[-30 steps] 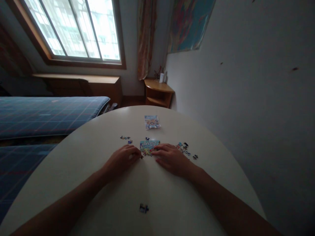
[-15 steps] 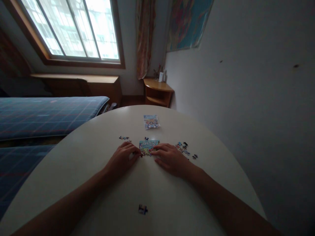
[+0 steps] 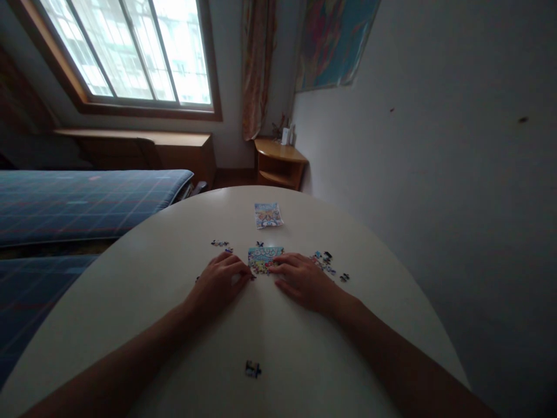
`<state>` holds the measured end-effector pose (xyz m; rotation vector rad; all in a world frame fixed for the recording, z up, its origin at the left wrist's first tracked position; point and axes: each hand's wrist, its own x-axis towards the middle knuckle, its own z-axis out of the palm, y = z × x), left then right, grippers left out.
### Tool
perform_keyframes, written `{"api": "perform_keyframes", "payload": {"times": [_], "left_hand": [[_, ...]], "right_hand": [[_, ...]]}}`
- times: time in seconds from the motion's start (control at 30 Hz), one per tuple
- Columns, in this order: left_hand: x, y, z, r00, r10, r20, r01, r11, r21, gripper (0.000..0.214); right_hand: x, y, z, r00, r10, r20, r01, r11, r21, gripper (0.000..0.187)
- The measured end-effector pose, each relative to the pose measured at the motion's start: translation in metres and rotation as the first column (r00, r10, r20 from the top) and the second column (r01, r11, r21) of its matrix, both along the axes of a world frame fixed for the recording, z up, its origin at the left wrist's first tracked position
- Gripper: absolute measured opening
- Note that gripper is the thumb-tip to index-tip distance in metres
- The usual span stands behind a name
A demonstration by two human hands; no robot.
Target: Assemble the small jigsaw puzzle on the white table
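A partly joined jigsaw puzzle (image 3: 263,257) with a light-blue top and colourful lower part lies on the round table between my hands. My left hand (image 3: 223,277) is at its lower left corner, thumb and fingertips pinched on a small dark puzzle piece (image 3: 253,277) just below the puzzle's edge. Stretched fingers of my right hand (image 3: 300,278) rest on the puzzle's right side, hiding part of it. Beyond the puzzle's top edge sits one loose piece (image 3: 260,244).
Loose pieces lie right of the puzzle (image 3: 324,261) and at its left (image 3: 220,243). One separate piece (image 3: 252,368) is near me. A printed picture sheet (image 3: 268,215) lies farther back on the white table (image 3: 191,220). A plaid mattress (image 3: 87,203) stands left; a wall is right.
The puzzle has shifted slightly up and right. A small gap now shows between its lower left corner and the piece at my left fingertips. My right hand has barely moved.
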<state>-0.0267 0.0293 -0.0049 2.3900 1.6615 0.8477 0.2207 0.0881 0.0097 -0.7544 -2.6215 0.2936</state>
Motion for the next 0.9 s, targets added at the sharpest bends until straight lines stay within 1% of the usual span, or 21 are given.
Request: {"api": "perform_keyframes", "payload": {"times": [0.17,0.33,0.63,0.9], "left_hand": [[0.001,-0.0026,0.0029,1.0,0.002,-0.014,-0.002,1.0,-0.023,0.014],[0.0014,-0.0058,0.0063,0.999,-0.008,-0.05,0.007,1.0,-0.03,0.011],[0.0003,-0.002,0.0007,0.999,0.03,-0.016,-0.03,0.999,-0.03,0.012],[-0.0007,-0.0025,0.004,1.0,-0.024,0.0,0.024,0.999,-0.035,0.007]], "right_hand": [[0.0007,0.0003,0.0008,1.0,0.018,-0.005,-0.018,1.0,-0.006,0.028],[0.002,0.0004,-0.0006,1.0,0.018,-0.004,-0.018,1.0,-0.018,0.028],[0.002,0.0007,-0.0003,1.0,0.025,-0.012,-0.025,1.0,-0.015,0.028],[0.0019,0.0,0.0008,1.0,0.025,-0.007,-0.025,1.0,-0.014,0.03]]}}
